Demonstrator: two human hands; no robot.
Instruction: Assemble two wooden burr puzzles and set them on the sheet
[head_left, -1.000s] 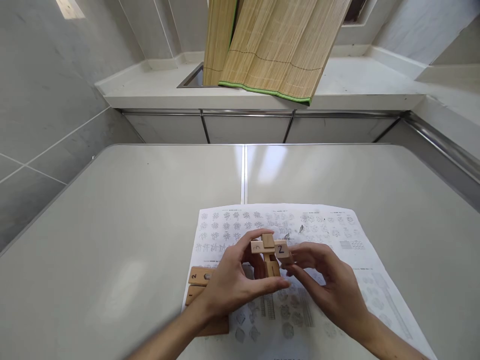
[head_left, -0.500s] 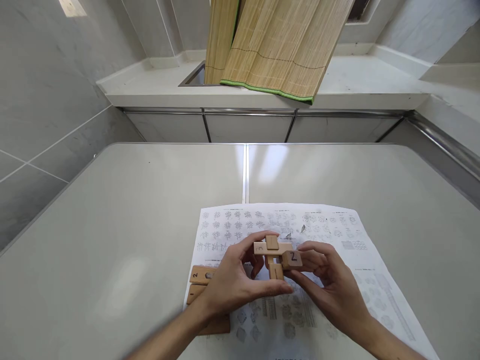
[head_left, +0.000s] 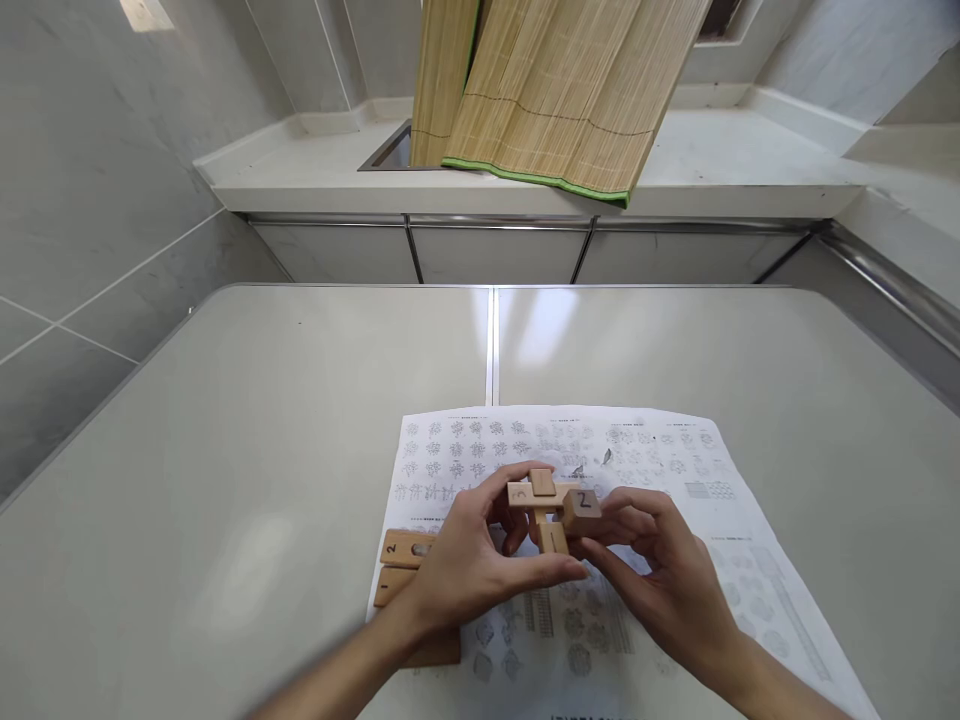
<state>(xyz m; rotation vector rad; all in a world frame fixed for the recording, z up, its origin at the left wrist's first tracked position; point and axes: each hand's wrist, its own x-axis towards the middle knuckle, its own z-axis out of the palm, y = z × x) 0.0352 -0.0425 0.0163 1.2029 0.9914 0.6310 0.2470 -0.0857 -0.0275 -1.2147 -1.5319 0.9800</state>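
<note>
Both hands hold a small cluster of interlocked wooden puzzle pieces [head_left: 546,510] just above a printed instruction sheet [head_left: 660,470]. My left hand [head_left: 465,565] wraps the cluster from the left, thumb underneath, fingers over the top. My right hand [head_left: 660,570] pinches a wooden block marked "2" [head_left: 583,507] at the cluster's right side. Loose wooden pieces [head_left: 399,565], with numbers written on them, lie on the table by my left wrist, partly hidden by my forearm.
The sheet lies on a pale grey table [head_left: 262,440] with a seam down its middle. Beyond the far edge runs a white counter [head_left: 720,170] with a sink opening [head_left: 390,150] and bamboo mats [head_left: 555,90] leaning over it. Grey tiled wall on the left.
The block marked "2" has shifted from the top of the cluster to its right side, turned by my right hand. Both hands moved slightly lower and rightwards.
</note>
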